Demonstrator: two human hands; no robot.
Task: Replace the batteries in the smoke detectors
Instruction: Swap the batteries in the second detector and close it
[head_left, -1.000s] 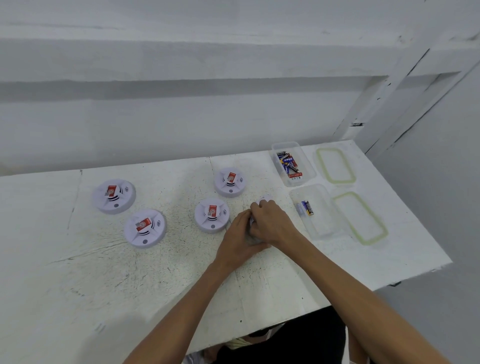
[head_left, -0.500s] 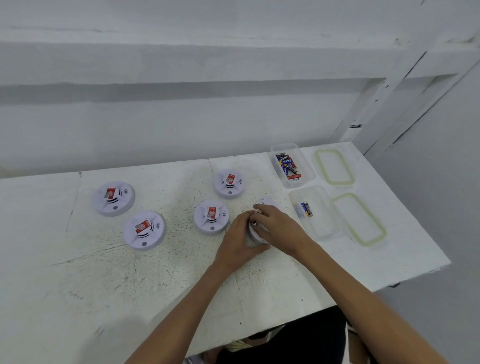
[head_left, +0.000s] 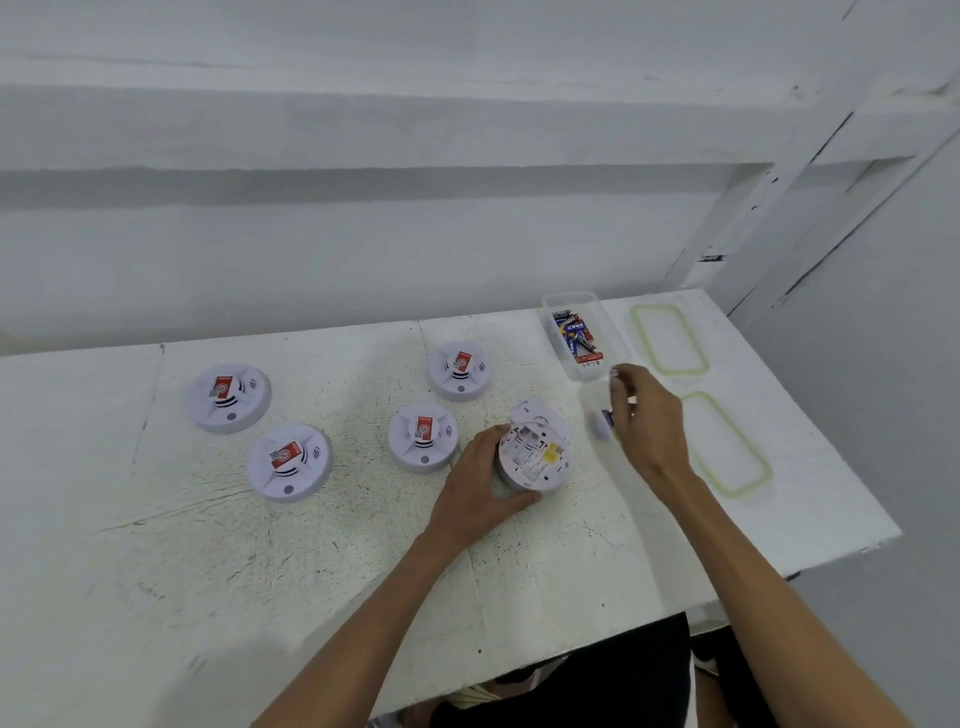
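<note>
Just right of the frame's centre, my left hand (head_left: 475, 486) curls round the rim of the overturned smoke detector (head_left: 535, 457), whose open battery bay faces up. My right hand (head_left: 647, 421) hovers just under the far box (head_left: 571, 296) of batteries, fingers (head_left: 621, 382) drawn together, but the blur hides whether they pinch anything, so I cannot tell. I judge the step to be the exchange of cells: I should hold the detector steady, take from the box one cell at a time, and match each to the polarity marks.
</note>
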